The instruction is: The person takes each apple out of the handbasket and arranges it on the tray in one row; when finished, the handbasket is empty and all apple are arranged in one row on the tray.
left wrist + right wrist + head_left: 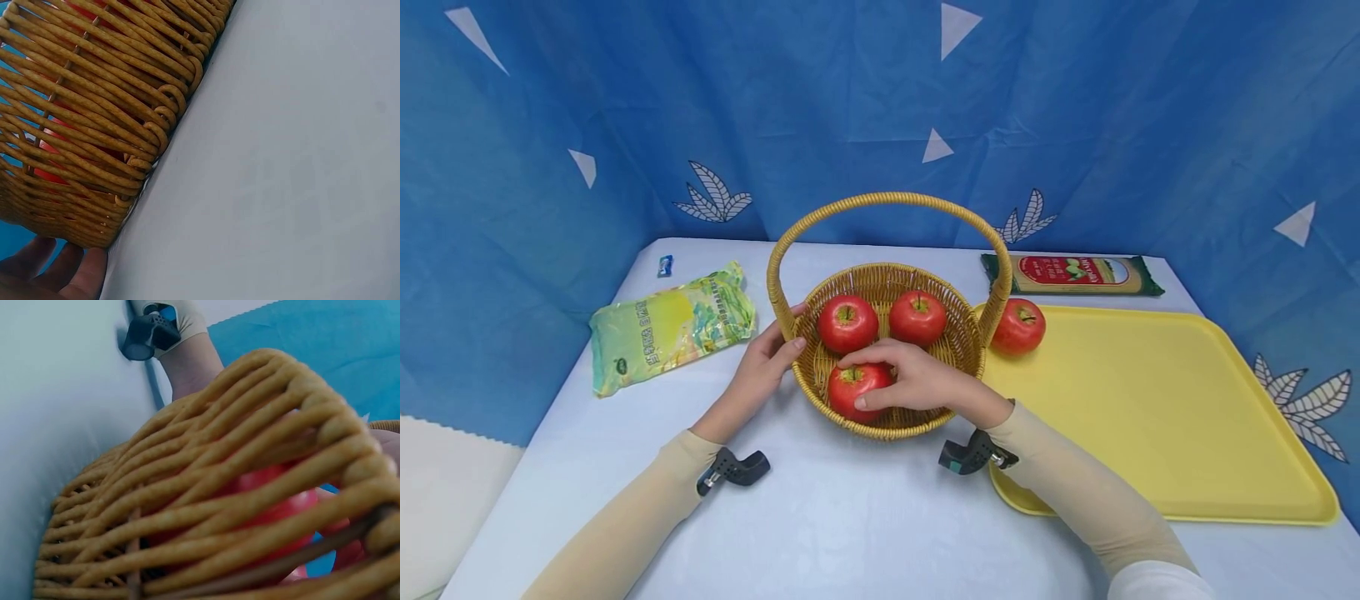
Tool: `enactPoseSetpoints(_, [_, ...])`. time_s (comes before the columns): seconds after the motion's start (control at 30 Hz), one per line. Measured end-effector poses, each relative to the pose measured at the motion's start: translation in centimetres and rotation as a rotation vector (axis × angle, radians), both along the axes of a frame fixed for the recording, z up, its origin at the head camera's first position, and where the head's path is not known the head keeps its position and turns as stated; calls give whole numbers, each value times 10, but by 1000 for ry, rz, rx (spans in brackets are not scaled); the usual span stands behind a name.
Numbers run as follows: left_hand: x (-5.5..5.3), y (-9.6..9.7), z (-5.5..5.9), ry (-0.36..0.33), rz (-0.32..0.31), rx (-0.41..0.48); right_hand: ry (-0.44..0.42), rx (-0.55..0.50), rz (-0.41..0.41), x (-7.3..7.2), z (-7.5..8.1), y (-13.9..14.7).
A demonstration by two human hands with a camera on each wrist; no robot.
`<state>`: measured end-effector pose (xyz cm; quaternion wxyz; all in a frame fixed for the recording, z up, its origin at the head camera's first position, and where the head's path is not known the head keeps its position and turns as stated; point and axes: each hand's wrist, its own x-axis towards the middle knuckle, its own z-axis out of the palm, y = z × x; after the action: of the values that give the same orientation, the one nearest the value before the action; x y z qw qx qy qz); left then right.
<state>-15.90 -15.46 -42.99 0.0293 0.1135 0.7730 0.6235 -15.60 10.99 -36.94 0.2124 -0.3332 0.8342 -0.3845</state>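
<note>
Head view: bright, even, diffuse light; detail clear; soft, faint shadows on the white tabletop (850, 533); small highlights on the red apples (848, 327). Left wrist view: dimmer, greyish; basket (119, 81) weave distinct. Right wrist view: hazy, softly blurred; pale wash at upper left.

Front apple (842, 390) partly covered by right fingers (874, 353). Side apple (1022, 327) and left end of long packet (1078, 275) partly behind handle (891, 198). Tray (1157, 400) partly hidden by right sleeve (1086, 487). Sachet (665, 266) print too small to read. Left sleeve (625, 517) cut off at bottom. Left wrist view: basket (100, 106) cut at top and left, left fingers (89, 270) at lower corner. Right wrist view: near weave blurred.
</note>
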Motion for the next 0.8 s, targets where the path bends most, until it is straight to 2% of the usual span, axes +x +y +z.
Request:
enactPoseSetpoints(0.47, [-2, -1, -1, 6, -6, -3, -114, -2, 56, 3, 4, 1])
enactPoseSetpoints(0.8, [0, 0, -1, 11, -2, 0, -91, 29, 62, 4, 3, 1])
